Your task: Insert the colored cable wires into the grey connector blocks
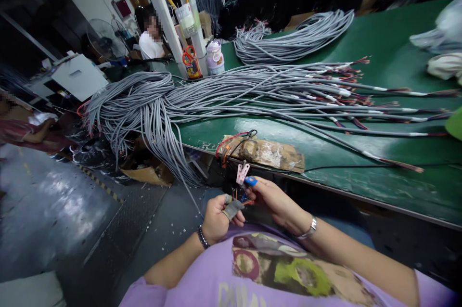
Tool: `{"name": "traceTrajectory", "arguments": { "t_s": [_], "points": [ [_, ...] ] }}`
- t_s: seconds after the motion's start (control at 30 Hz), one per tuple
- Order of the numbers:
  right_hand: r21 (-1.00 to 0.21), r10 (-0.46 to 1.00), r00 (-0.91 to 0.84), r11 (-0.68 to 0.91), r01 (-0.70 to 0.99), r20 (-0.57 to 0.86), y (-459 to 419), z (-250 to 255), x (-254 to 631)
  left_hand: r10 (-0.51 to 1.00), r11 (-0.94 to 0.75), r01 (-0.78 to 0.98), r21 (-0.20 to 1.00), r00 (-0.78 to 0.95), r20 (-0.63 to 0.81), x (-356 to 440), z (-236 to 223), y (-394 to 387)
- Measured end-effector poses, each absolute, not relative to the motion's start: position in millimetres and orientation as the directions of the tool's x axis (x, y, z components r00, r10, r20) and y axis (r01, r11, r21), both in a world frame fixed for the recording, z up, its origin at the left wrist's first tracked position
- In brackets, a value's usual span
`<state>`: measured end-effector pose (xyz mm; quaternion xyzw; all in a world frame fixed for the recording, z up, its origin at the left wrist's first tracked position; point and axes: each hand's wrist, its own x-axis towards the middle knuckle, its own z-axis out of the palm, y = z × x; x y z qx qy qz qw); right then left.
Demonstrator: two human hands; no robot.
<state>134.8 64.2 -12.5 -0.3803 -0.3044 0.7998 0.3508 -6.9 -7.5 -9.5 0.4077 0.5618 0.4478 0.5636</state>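
My left hand is closed in a pinch below the table's edge, its fingertip wrapped in grey tape, gripping the end of a grey cable whose thin coloured wires stick out. My right hand is closed too, pinching those coloured wires from the right; a blue-taped fingertip shows at its top. A pink clip hangs at the table edge just above both hands. The cable runs up and left into the big grey bundle.
A long green table holds many grey cables with stripped ends, a second coil behind, and a worn cardboard pad with red and black leads. Scissors, a bottle, white posts. People sit at the far left.
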Motion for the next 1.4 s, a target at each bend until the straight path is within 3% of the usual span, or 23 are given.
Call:
{"name": "traceTrajectory", "arguments": {
  "t_s": [0.1,0.17,0.33,0.53,0.83,1.03,1.4],
  "points": [
    [-0.667,0.69,-0.609,-0.668,-0.33,-0.39,64.1,-7.4,139.9,0.956,0.283,-0.099,0.954,-0.057,-0.289,-8.2,-5.5,-4.4],
    [-0.69,0.671,-0.646,-0.66,-0.297,-0.364,65.1,-5.4,140.9,0.953,0.294,-0.099,0.951,-0.052,-0.3,-8.4,-4.0,-2.4],
    [-0.814,0.732,-0.602,-0.537,-0.223,-0.318,70.7,-8.0,136.5,0.95,0.311,-0.054,0.949,-0.012,-0.312,-7.5,-1.9,1.0],
    [-0.862,0.796,-0.517,-0.467,-0.195,-0.314,71.0,-16.4,132.2,0.946,0.321,-0.052,0.946,-0.029,-0.322,-6.1,-4.0,3.8],
    [-0.653,0.727,-0.537,-0.659,-0.373,-0.427,81.5,-14.7,136.9,0.965,0.186,-0.241,0.953,-0.138,-0.223,-11.8,-16.9,0.5],
    [-0.683,0.747,-0.595,-0.601,-0.414,-0.297,89.4,-9.9,127.5,0.97,0.164,-0.229,0.96,-0.141,-0.2,-6.0,-9.7,5.8],
    [-0.674,0.787,-0.566,-0.559,-0.483,-0.246,87.0,-12.5,122.0,0.965,0.214,-0.17,0.962,-0.118,-0.236,-4.1,-12.7,10.0]
  ]
}}
